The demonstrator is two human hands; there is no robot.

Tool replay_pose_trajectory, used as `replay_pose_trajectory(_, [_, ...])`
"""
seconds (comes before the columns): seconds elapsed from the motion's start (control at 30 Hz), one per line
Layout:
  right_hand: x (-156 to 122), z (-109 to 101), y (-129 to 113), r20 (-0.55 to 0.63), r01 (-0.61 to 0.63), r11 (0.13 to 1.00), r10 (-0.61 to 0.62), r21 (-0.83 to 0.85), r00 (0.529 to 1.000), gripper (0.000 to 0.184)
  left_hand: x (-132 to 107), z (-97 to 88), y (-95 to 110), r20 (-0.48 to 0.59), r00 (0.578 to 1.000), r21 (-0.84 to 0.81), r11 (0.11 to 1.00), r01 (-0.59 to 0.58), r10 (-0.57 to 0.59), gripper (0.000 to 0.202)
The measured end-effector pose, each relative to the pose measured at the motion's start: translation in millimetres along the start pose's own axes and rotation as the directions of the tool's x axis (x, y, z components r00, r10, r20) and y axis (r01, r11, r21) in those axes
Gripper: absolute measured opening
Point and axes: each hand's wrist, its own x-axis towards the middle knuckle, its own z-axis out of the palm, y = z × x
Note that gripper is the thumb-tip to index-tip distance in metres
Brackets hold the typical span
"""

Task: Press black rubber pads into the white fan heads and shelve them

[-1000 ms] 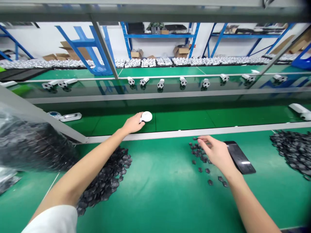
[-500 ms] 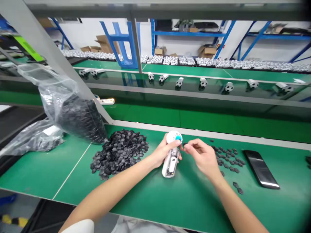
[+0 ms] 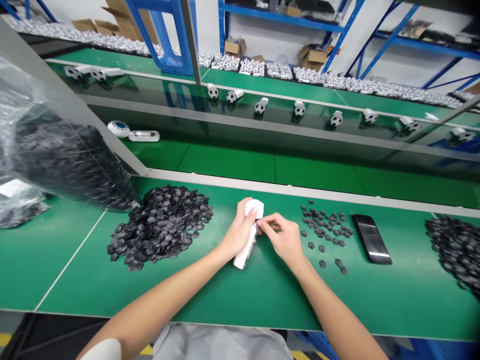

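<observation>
The left hand (image 3: 236,236) is clamping a white plastic device (image 3: 244,255) over the middle of the green desk (image 3: 240,295), its fingers (image 3: 248,212) wrapping the slim handle, a light, stiff-looking, secure hold, while the right hand (image 3: 283,240) is pinching its fingertips (image 3: 262,223) together at the round head.

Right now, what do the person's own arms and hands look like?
The left hand and right hand are bare: no gloves, watch or ring visible. The left forearm and right forearm are bare too. A white sleeve shows on the left arm.
</observation>
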Motion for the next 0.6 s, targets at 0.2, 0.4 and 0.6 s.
replay_pose_trajectory(0.2, [-2, 5, 11, 0.018, 0.028, 0.998, -0.027, -0.056, 0.999, 0.020, -7, -2.1, -13, 0.005, 0.996, 0.109, 0.991, -0.084, 0.084, 0.105])
replay_pose_trajectory(0.4, [-2, 4, 25, 0.081, 0.088, 0.987, -0.077, -0.135, 0.994, 0.018, -6, -2.9, -17, 0.028, 0.999, 0.157, 0.987, -0.041, 0.037, 0.098])
replay_pose_trajectory(0.6, [1, 2, 26, 0.010, 0.127, 0.988, -0.126, -0.087, 0.992, 0.029, -7, -4.4, -13, 0.056, 0.997, 0.195, 0.979, -0.057, 0.047, 0.087])
